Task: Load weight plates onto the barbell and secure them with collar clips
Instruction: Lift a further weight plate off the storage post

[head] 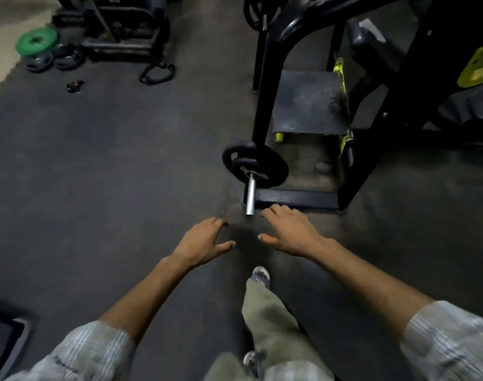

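A barbell's chrome sleeve (250,196) points toward me just above the dark floor. Two black weight plates (270,166) sit on it, a large one with a smaller one in front. A metal piece sits at the plate's hub; I cannot tell if it is a collar clip. My left hand (204,241) hovers below and left of the sleeve's end, fingers spread and empty. My right hand (288,229) is just right of the sleeve's tip, fingers apart, holding nothing. Neither hand touches the bar.
A black machine frame (262,100) with a grey foot platform (309,103) stands right behind the plates. A green plate (36,40) and several small dark plates (53,60) lie at the far left beside another rack. My feet (261,276) stand below the hands.
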The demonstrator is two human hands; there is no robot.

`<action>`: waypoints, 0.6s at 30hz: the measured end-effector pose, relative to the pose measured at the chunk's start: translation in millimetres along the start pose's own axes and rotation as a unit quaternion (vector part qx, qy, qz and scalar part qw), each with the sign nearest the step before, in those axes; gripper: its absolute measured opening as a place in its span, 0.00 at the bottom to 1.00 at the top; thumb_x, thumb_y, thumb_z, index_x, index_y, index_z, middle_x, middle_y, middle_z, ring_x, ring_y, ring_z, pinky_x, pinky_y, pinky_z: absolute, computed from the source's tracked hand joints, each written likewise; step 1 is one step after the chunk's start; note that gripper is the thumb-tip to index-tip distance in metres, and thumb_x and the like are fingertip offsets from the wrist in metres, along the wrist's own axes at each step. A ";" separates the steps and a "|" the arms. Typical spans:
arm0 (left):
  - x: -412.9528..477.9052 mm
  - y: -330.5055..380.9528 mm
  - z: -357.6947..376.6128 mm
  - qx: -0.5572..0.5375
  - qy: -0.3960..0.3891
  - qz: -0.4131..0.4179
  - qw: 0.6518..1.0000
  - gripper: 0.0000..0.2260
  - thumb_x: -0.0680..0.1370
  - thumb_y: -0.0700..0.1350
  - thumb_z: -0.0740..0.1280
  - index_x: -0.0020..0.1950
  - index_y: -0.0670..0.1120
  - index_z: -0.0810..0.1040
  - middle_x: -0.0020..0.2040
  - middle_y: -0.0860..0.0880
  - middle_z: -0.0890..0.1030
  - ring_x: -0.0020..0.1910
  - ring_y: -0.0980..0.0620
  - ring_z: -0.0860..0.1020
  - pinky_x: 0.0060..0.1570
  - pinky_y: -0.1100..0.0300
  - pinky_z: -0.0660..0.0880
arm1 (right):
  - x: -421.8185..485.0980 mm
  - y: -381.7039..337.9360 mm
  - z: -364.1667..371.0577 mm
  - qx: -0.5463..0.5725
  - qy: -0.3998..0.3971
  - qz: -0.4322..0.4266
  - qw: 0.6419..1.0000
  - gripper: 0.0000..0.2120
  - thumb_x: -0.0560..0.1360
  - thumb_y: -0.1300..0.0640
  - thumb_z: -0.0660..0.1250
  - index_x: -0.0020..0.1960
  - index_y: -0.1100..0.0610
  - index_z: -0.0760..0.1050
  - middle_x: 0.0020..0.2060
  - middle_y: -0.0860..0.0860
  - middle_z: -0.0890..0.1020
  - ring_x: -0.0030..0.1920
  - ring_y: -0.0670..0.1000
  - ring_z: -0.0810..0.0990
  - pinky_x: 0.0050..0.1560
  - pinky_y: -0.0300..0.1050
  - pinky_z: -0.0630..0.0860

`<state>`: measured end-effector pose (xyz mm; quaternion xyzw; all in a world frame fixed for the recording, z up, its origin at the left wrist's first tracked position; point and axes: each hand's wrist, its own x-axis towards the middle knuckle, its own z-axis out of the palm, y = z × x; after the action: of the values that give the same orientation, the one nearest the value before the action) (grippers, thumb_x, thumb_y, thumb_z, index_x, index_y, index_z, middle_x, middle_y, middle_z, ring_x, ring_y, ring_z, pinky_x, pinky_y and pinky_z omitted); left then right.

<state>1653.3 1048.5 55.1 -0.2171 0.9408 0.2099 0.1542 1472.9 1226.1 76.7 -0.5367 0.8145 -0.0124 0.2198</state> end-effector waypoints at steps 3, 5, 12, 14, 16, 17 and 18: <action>35.9 -25.6 -6.8 0.009 -0.034 -0.001 0.999 0.29 0.76 0.66 0.65 0.72 0.51 0.72 0.68 0.49 0.77 0.66 0.48 0.77 0.62 0.50 0.77 | 46.8 9.3 4.2 0.024 0.000 0.022 0.999 0.29 0.78 0.37 0.64 0.71 0.53 0.70 0.66 0.55 0.75 0.66 0.59 0.75 0.63 0.57 0.74; 61.7 -40.0 -14.7 0.016 -0.044 -0.004 0.999 0.29 0.76 0.66 0.65 0.72 0.51 0.71 0.68 0.49 0.77 0.66 0.47 0.77 0.62 0.49 0.77 | 72.9 15.3 4.9 0.046 0.003 0.044 0.998 0.29 0.78 0.37 0.65 0.71 0.53 0.70 0.66 0.55 0.76 0.66 0.59 0.75 0.63 0.57 0.75; 182.6 -87.1 -15.6 0.003 -0.056 0.022 0.998 0.32 0.77 0.62 0.68 0.76 0.47 0.67 0.74 0.46 0.72 0.70 0.44 0.74 0.67 0.47 0.74 | 158.1 53.2 35.8 0.118 0.025 0.120 0.985 0.30 0.76 0.43 0.69 0.73 0.54 0.69 0.69 0.56 0.75 0.67 0.62 0.76 0.64 0.59 0.75; 219.8 -99.7 -6.8 -0.005 -0.050 0.035 0.998 0.34 0.77 0.60 0.69 0.79 0.46 0.64 0.77 0.45 0.68 0.74 0.44 0.70 0.72 0.48 0.70 | 182.5 64.8 52.0 0.130 0.039 0.138 0.981 0.34 0.76 0.44 0.71 0.77 0.55 0.66 0.73 0.58 0.72 0.69 0.64 0.75 0.65 0.59 0.74; 249.1 -108.4 0.6 -0.015 -0.046 0.045 0.998 0.37 0.77 0.58 0.70 0.81 0.45 0.60 0.80 0.44 0.64 0.78 0.45 0.65 0.76 0.50 0.66 | 201.2 72.5 66.2 0.135 0.044 0.166 0.976 0.38 0.76 0.44 0.70 0.81 0.55 0.61 0.78 0.58 0.66 0.72 0.64 0.72 0.67 0.59 0.73; 262.2 -112.6 4.4 -0.022 -0.043 0.048 0.998 0.38 0.77 0.57 0.70 0.82 0.45 0.58 0.81 0.44 0.62 0.79 0.45 0.63 0.77 0.51 0.64 | 209.9 75.8 73.0 0.138 0.043 0.183 0.972 0.40 0.77 0.43 0.70 0.82 0.54 0.58 0.81 0.58 0.63 0.74 0.64 0.70 0.69 0.59 0.72; 273.9 -116.1 7.4 -0.028 -0.038 0.049 0.998 0.39 0.77 0.57 0.70 0.82 0.44 0.57 0.82 0.43 0.60 0.80 0.45 0.62 0.77 0.51 0.63 | 217.2 78.4 79.2 0.142 0.046 0.199 0.968 0.42 0.77 0.42 0.70 0.83 0.54 0.55 0.82 0.58 0.60 0.76 0.64 0.69 0.70 0.59 0.71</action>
<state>1474.7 862.9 -93.8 -0.1668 0.9376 0.2514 0.1729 1363.1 1085.2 -89.8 -0.3255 0.9042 -0.1085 0.2544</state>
